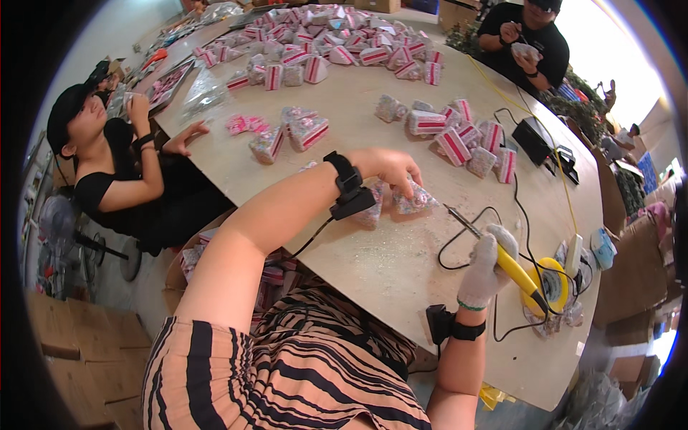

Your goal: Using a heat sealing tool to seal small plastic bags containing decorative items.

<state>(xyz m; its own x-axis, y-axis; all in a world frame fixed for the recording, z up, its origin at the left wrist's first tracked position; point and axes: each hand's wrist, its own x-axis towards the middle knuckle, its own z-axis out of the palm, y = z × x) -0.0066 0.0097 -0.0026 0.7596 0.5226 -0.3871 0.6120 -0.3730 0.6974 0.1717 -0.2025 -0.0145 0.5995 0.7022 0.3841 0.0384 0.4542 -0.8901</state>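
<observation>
My bare left hand (393,169) is closed on a small clear bag of colourful bits (417,203), with its fingertips on the bag's top. A second clear bag (370,212) lies beside it, partly hidden by the black device strapped to my left wrist. In my right hand (489,266), which wears a whitish glove, is a soldering iron (516,271) with a yellow handle, gripped like a pen. Its metal tip points up and left toward the held bag, a small distance from it.
Filled bags with pink-and-white labels (455,140) stand ahead, with a big heap (322,43) at the far end. Pink labels (246,125) lie left. Black cords (527,222) and a yellow tape roll (550,285) are at right. One person sits left, another far right.
</observation>
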